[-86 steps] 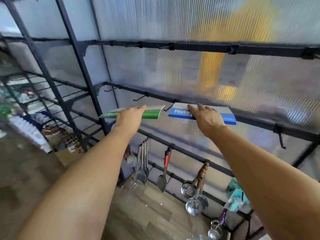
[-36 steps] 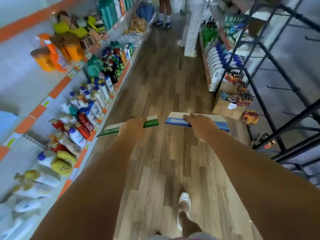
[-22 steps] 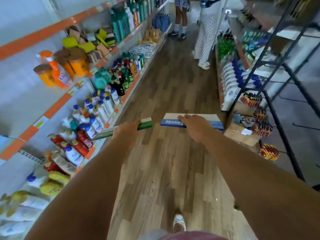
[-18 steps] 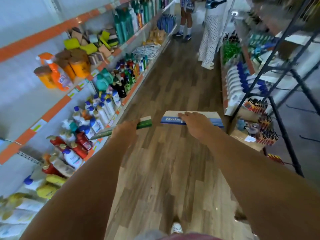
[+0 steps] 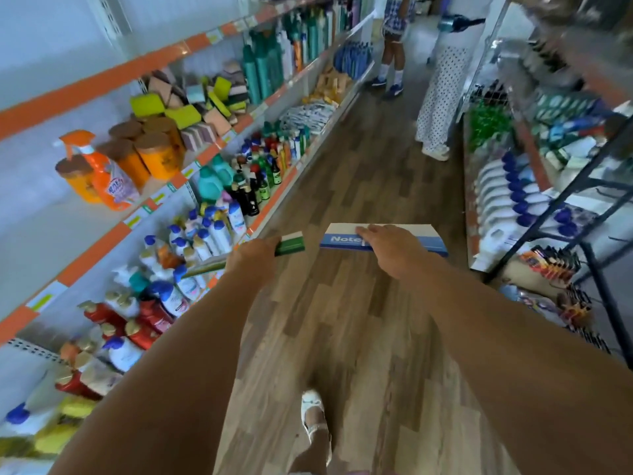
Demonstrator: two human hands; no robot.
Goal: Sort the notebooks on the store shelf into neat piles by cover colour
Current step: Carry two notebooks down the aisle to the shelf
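Observation:
My left hand (image 5: 255, 257) grips a green notebook (image 5: 291, 244), held nearly edge-on so only its thin green and white edge shows on both sides of the hand. My right hand (image 5: 394, 250) holds a blue and white notebook (image 5: 342, 238) with the word "Note" partly visible, fingers over its top. Both notebooks are out in front of me at about waist height, side by side with a small gap, above the wooden aisle floor (image 5: 342, 337).
Orange-edged shelves (image 5: 102, 77) full of bottles, jars and sponges line the left. A black metal rack (image 5: 589, 241) and shelves of white bottles stand on the right. Two people (image 5: 438, 97) stand further down the aisle. My foot (image 5: 313, 418) is on the floor below.
The view has swung from the black wire rack to the store aisle, and I have stepped forward along it. Both hands keep the same notebooks, held out in front.

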